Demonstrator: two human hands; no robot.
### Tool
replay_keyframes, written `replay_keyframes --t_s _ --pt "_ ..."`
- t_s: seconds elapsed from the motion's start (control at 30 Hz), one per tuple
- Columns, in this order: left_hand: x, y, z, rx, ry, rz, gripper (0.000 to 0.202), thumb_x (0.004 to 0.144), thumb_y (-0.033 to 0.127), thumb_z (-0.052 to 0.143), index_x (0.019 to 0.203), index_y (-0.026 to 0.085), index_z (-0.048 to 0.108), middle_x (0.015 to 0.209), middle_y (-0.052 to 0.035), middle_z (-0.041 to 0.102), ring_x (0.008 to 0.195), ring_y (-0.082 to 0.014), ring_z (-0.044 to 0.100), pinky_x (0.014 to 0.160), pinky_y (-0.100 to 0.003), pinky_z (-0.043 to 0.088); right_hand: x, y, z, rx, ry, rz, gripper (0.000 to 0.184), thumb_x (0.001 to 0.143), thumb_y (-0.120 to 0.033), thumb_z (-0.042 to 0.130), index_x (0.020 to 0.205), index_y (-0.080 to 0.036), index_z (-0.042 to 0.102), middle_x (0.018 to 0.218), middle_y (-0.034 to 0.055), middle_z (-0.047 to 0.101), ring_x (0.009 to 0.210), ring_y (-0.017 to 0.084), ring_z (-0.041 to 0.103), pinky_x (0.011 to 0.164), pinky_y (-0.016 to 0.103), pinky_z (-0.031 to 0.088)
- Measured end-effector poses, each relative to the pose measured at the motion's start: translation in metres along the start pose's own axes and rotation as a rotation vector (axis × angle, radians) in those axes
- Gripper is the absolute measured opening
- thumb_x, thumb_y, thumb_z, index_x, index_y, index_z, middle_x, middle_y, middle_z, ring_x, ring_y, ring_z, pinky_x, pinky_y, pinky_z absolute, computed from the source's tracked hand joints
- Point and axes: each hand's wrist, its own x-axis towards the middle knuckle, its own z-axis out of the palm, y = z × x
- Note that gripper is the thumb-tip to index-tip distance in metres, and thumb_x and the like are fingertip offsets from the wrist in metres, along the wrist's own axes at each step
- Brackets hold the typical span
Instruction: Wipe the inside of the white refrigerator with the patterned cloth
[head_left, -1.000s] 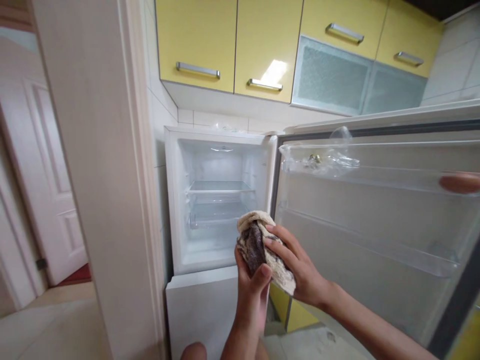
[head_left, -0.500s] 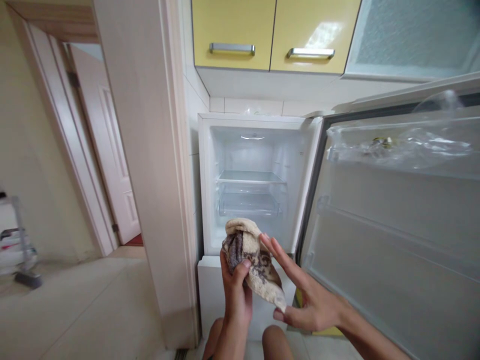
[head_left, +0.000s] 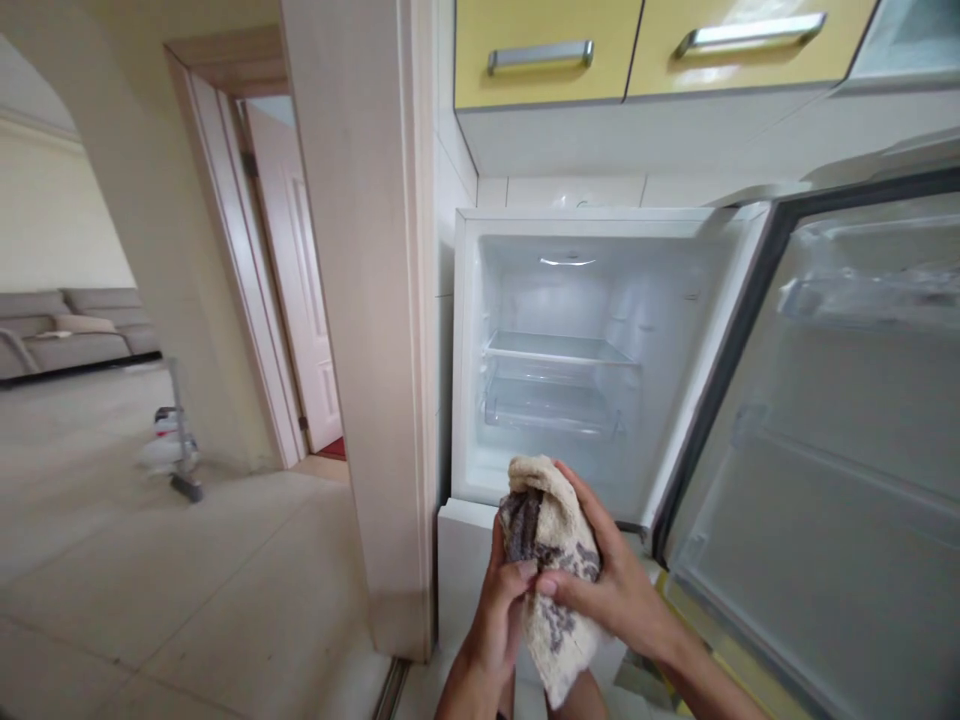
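A cream and grey-brown patterned cloth [head_left: 559, 600] is bunched up between my two hands, one corner hanging down. My left hand [head_left: 499, 600] grips its left side, thumb on top. On the other side my right hand [head_left: 619, 575] wraps round the cloth, with its thumb across the front and fingers behind. Both hands are in front of an open fridge [head_left: 555, 290]. Inside it are a glass shelf [head_left: 559, 347] and a clear drawer [head_left: 551, 405].
The fridge door [head_left: 847, 430] stands wide at the right, with clear racks. Yellow cabinets [head_left: 547, 30] hang above. A wooden door frame [head_left: 367, 330] rises at the left. Beyond it are a broom-like tool [head_left: 184, 440] and a grey sofa [head_left: 75, 335].
My right hand has closed round the cloth, where its fingers were spread at the cloth's edge. The view has turned left, bringing the sofa into sight.
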Motion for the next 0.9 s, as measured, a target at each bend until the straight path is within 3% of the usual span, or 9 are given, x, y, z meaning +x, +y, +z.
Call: replay_keyframes --t_s 0.17,0.3,0.43,0.53,0.67,0.73,0.83,0.9 --pt "0.004 0.01 -0.012 0.133 -0.062 0.006 0.097 0.065 0.076 0.077 0.148 0.03 0.055 0.144 -0.0122 0.061 0.143 -0.0407 0.046 0.118 -0.055 0.037 0.01 0.0 0.009 -0.11 -0.012 0.004 0.102 0.078 -0.051 0.08 0.161 -0.028 0.027 0.163 0.0153 0.037 0.15 0.035 0.038 0.121 0.06 0.033" --pt "0.015 0.005 -0.022 0.177 -0.105 0.028 0.104 0.064 0.085 0.071 0.148 0.027 0.053 0.148 -0.0141 0.057 0.146 -0.0395 0.043 0.12 -0.052 0.036 0.021 0.003 0.02 -0.151 0.104 0.0 0.08 0.08 -0.038 0.076 0.152 -0.025 0.044 0.149 0.0128 0.055 0.137 0.031 0.055 0.116 0.052 0.044" --pt "0.031 -0.001 -0.031 0.173 -0.08 0.091 0.09 0.076 0.079 0.067 0.146 0.025 0.051 0.15 -0.0143 0.054 0.145 -0.036 0.044 0.122 -0.048 0.034 0.032 0.014 0.035 -0.16 0.274 -0.026 0.058 0.079 -0.03 0.07 0.136 -0.023 0.057 0.13 0.0092 0.067 0.117 0.026 0.067 0.104 0.043 0.055" --pt "0.039 0.002 -0.036 0.176 -0.009 0.07 0.087 0.078 0.073 0.07 0.146 0.024 0.048 0.149 -0.0158 0.054 0.141 -0.0349 0.049 0.119 -0.047 0.036 0.042 0.025 0.045 -0.173 0.382 -0.028 0.051 0.079 -0.028 0.067 0.129 -0.023 0.062 0.123 0.0075 0.07 0.109 0.025 0.069 0.097 0.041 0.057" --pt "0.035 0.014 -0.041 0.287 0.283 0.1 0.096 0.076 0.071 0.073 0.152 0.024 0.039 0.156 -0.0176 0.044 0.142 -0.0342 0.047 0.116 -0.044 0.039 0.056 0.034 0.05 -0.239 0.491 -0.09 0.047 0.081 -0.028 0.066 0.127 -0.023 0.062 0.119 0.0068 0.07 0.105 0.024 0.068 0.092 0.041 0.058" --pt "0.027 0.02 -0.04 0.409 0.392 0.183 0.088 0.079 0.066 0.072 0.151 0.024 0.043 0.155 -0.0175 0.045 0.144 -0.0348 0.043 0.116 -0.046 0.037 0.061 0.035 0.049 -0.313 0.535 -0.16 0.047 0.083 -0.027 0.066 0.13 -0.024 0.061 0.121 0.0078 0.068 0.108 0.026 0.067 0.095 0.044 0.057" --pt "0.012 0.023 -0.031 0.561 0.393 0.361 0.072 0.082 0.05 0.076 0.146 0.028 0.052 0.156 -0.0129 0.046 0.148 -0.0352 0.037 0.121 -0.048 0.03 0.067 0.036 0.048 -0.428 0.569 -0.29 0.052 0.086 -0.025 0.067 0.137 -0.026 0.056 0.127 0.0102 0.064 0.117 0.028 0.063 0.099 0.049 0.054" --pt "0.009 0.024 -0.023 0.569 0.312 0.392 0.072 0.078 0.041 0.081 0.144 0.029 0.056 0.158 -0.01 0.046 0.151 -0.0359 0.034 0.125 -0.047 0.025 0.068 0.036 0.05 -0.489 0.55 -0.359 0.057 0.087 -0.024 0.067 0.143 -0.027 0.052 0.129 0.0123 0.061 0.119 0.029 0.062 0.096 0.049 0.056"
